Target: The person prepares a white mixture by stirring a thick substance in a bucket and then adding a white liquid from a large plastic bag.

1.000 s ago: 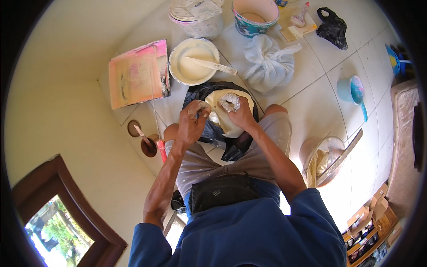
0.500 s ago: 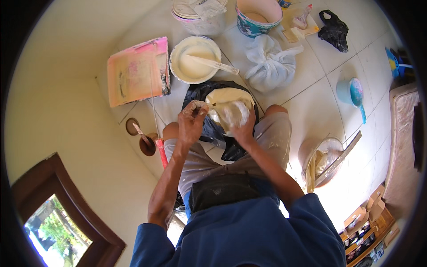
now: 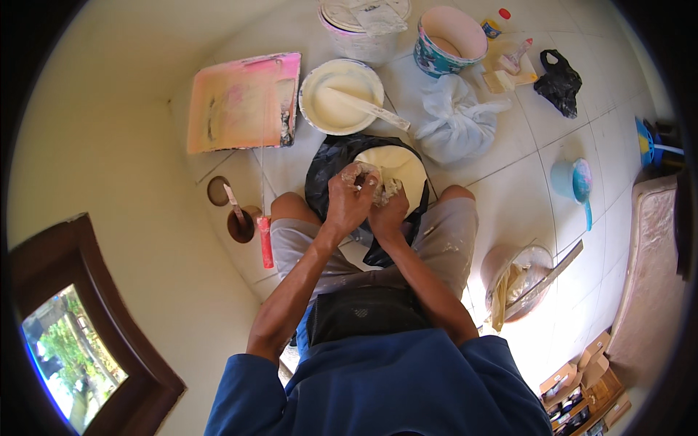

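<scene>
I record one black bag (image 3: pixel 323 171), crumpled around a pale cream mass (image 3: pixel 400 160); its folds show broadest from 8 to 11 o'clock, with loose plastic at 6. The mass appears smooth toward 1 o'clock. I log a whitish wad (image 3: pixel 392 189), lumpy, over its 6 o'clock side, partly hidden; from my station, material undetermined.

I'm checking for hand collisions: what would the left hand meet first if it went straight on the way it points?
For the left hand, probably the whitish clump in the right hand, close beside its fingertips; how far apart they are in depth is unclear.
</scene>
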Demonstrator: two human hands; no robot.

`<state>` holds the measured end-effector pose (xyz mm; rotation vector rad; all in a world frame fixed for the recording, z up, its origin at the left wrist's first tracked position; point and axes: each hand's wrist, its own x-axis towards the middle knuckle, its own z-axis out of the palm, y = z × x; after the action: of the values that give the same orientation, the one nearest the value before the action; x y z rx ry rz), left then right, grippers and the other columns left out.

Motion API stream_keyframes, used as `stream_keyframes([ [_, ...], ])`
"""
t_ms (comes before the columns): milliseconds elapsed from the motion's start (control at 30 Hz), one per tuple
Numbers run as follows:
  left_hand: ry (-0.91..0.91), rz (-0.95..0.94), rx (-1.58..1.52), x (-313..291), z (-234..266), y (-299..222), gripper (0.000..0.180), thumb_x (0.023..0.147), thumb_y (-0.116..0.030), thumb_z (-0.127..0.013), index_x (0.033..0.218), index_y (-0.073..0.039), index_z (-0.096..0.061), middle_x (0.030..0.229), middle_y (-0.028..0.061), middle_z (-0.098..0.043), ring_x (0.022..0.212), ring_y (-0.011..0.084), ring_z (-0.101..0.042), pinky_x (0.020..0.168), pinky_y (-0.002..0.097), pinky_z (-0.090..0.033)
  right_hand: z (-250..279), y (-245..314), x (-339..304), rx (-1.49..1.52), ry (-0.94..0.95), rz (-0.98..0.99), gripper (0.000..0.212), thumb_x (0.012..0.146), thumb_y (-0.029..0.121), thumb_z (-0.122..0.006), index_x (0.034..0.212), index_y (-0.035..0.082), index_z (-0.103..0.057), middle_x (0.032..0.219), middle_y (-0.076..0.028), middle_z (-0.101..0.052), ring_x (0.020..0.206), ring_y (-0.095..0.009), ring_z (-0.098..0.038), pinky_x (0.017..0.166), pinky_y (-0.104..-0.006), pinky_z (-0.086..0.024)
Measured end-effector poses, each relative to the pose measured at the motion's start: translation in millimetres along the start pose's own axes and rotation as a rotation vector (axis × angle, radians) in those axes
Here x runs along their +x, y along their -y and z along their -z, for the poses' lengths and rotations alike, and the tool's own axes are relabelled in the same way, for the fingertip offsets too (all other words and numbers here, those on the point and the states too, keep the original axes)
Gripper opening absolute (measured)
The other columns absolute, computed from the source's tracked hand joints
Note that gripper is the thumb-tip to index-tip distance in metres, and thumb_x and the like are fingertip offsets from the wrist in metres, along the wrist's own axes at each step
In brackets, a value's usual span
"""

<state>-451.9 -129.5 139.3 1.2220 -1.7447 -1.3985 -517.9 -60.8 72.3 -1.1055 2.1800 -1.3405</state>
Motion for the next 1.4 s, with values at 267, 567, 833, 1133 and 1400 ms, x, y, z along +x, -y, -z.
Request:
stream_keyframes([
  [267,0.025,-0.065,0.033,18,23,57,0.032,0.074,-0.005,-0.052,0.105,-0.002,-0.054,0.104,0.0176,-0.054,0.096,0.0295,-0.053,0.085,0.0336,-0.041,20,8,2,0.123,0.006,-0.108,0.014,0.072,0.002,-0.061,0.084,-0.004,-0.059,0.069,-0.016,-0.057,0.061,-0.031,-0.057,0.056,-0.0341,-0.044],
  [567,0.266,-0.083,0.085,17,21,39,0.044,0.061,-0.011,-0.065,0.103,-0.002,-0.058,0.103,0.0169,-0.056,0.094,0.0313,-0.055,0.082,0.0338,-0.044,29,5,1,0.175,0.045,-0.063,0.015,0.070,-0.001,-0.059,0.084,-0.004,-0.057,0.067,-0.014,-0.057,0.060,-0.027,-0.057,0.057,-0.0326,-0.044],
  [833,0.194,-0.198,0.318,15,9,5,0.019,0.073,-0.013,-0.066,0.087,0.000,-0.062,0.080,0.0154,-0.062,0.069,0.0295,-0.060,0.062,0.0337,-0.047,24,4,4,0.209,-0.006,0.055,0.019,0.066,-0.002,-0.059,0.085,-0.004,-0.057,0.070,-0.016,-0.059,0.067,-0.031,-0.060,0.060,-0.0341,-0.046],
  [1133,-0.046,-0.153,0.214,-14,18,9,0.008,0.077,-0.006,-0.060,0.078,0.001,-0.057,0.070,0.0173,-0.056,0.063,0.0352,-0.056,0.055,0.0374,-0.044,75,-10,64,0.006,0.028,0.071,0.026,0.071,0.011,-0.065,0.095,0.001,-0.060,0.082,-0.015,-0.060,0.073,-0.030,-0.060,0.065,-0.0348,-0.049],
  [1400,-0.008,-0.139,0.202,-23,18,3,0.006,0.078,-0.003,-0.058,0.080,0.003,-0.059,0.071,0.0146,-0.058,0.061,0.0250,-0.056,0.058,0.0310,-0.044,16,-53,170,-0.261,0.264,0.135,0.036,0.073,0.022,-0.063,0.101,0.001,-0.058,0.106,-0.019,-0.054,0.099,-0.036,-0.050,0.086,-0.0410,-0.040],
])
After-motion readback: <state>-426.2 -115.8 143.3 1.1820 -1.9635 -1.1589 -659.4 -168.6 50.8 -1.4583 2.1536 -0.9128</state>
